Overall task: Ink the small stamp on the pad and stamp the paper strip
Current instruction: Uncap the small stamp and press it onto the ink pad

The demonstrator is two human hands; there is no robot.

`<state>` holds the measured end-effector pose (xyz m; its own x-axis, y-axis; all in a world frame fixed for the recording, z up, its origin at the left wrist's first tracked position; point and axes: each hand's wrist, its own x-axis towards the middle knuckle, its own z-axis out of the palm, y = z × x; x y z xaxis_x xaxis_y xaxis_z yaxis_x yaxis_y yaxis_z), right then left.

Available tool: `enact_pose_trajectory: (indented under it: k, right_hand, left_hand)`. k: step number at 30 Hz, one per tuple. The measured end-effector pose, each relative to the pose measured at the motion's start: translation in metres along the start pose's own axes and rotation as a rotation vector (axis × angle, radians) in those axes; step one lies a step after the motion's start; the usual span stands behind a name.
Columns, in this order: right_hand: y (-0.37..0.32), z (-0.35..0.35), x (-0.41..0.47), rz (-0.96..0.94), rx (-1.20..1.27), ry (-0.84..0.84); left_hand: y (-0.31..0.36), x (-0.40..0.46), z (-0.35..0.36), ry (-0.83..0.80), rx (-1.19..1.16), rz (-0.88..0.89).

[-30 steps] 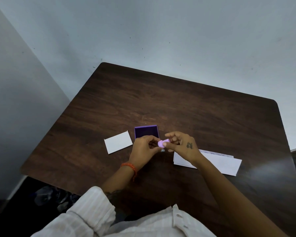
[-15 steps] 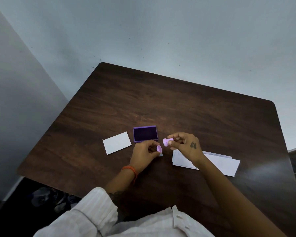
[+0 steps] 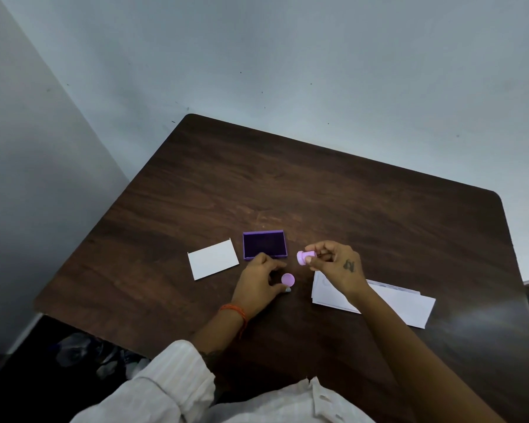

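My right hand [image 3: 333, 267] hovers raised, fingertips [image 3: 310, 260] pinched together; my left hand [image 3: 257, 282] sits lower, thumb and forefinger curled, slightly parted.

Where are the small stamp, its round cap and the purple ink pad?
small stamp [image 3: 303, 257]: head view, on its pink body, held by the right hand.
round cap [image 3: 287, 279]: head view, on its flat pink face, at the left hand's fingertips.
ink pad [image 3: 264, 243]: head view, on the dark inked surface.

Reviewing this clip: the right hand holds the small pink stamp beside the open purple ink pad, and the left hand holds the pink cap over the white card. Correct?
Not quite. In the head view the left hand holds the pink cap over bare table, between the ink pad and the paper strips, not over the white card. The right hand does hold the stamp.
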<state>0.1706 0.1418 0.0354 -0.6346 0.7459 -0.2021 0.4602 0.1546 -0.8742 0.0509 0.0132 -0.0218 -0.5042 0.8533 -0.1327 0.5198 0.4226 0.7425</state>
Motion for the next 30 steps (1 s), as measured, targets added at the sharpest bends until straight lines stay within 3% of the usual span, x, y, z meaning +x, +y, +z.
enact_pose_trajectory:
  k: [4,6,10,15,24,30]
  right_hand:
    - [-0.007,0.010,0.006,-0.020,-0.018,0.011]
    - [-0.012,0.020,0.010,-0.050,-0.049,0.014]
    - [-0.026,0.044,0.021,-0.154,-0.209,-0.030]
    - [-0.039,0.073,0.037,-0.313,-0.437,-0.166]
    - [-0.034,0.092,0.048,-0.440,-0.692,-0.320]
    - [-0.024,0.097,0.045,-0.519,-0.770,-0.276]
  left_hand:
    - [-0.009,0.006,-0.028,0.277,0.125,0.017]
    - [-0.018,0.010,-0.044,0.341,0.233,-0.029]
    - [-0.032,0.019,-0.057,0.176,0.399,-0.118]
    - [-0.041,0.030,-0.059,0.048,0.473,-0.093]
    - [-0.053,0.037,-0.055,0.056,0.501,-0.070]
    - [-0.057,0.039,-0.053,0.094,0.482,-0.006]
